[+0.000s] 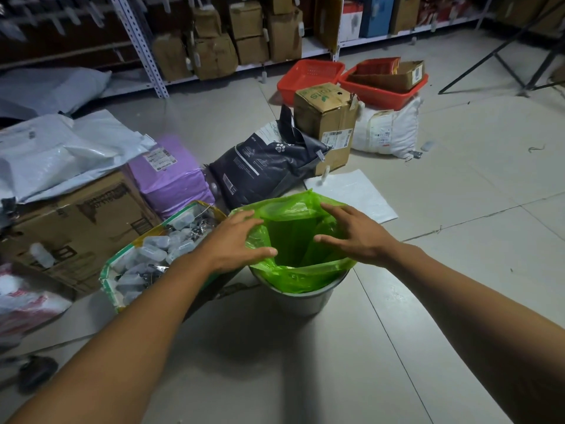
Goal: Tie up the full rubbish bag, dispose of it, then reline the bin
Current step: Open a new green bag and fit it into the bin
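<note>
A green plastic bag [293, 240] hangs open inside a small grey bin [305, 301] on the tiled floor. Its top edge stands loosely above the bin's rim. My left hand [235, 243] rests on the bag's left edge, thumb hooked over it and fingers spread. My right hand [354, 234] is at the bag's right edge, fingers spread, thumb pointing into the opening. Neither hand clearly grips the plastic. The bag's inside looks empty as far as I can see.
A green-edged box of small plastic bottles [159, 249] stands just left of the bin. Cardboard boxes [76, 228], purple [171, 172] and dark parcels [269, 166] lie behind. A white sheet [354, 194] lies on the floor beyond the bin. Red crates [308, 78] and shelving stand farther back.
</note>
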### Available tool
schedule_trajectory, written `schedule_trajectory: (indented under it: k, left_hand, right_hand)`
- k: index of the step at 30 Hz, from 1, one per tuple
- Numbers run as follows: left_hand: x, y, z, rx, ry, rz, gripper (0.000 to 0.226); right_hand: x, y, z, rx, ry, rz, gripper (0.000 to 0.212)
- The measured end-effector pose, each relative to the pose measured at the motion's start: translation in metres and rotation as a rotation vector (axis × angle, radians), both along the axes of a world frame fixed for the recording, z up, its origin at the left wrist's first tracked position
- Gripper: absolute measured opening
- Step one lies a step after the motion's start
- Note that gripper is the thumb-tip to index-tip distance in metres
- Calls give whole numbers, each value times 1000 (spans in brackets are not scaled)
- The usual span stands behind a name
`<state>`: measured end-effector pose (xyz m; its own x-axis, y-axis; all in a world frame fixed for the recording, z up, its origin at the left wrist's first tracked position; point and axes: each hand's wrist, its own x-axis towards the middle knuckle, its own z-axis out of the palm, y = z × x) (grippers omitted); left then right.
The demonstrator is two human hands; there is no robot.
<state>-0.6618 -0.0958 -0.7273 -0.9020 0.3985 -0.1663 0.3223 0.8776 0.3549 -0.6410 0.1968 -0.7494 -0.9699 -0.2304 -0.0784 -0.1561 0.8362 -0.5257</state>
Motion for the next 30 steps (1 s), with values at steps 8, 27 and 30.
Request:
schedule_trajectory:
  k: [8, 27, 30]
  left_hand:
    - [9, 2, 5, -62, -130, -75, 108]
    - [22, 10, -8, -47, 93, -89, 76]
    - [28, 9, -4, 33, 106, -108, 65]
  right_hand:
    - [22, 8, 8, 81, -41, 77, 87]
    - [51, -22, 39, 211, 141, 462, 17]
    - [50, -22, 40, 169, 150, 446, 10]
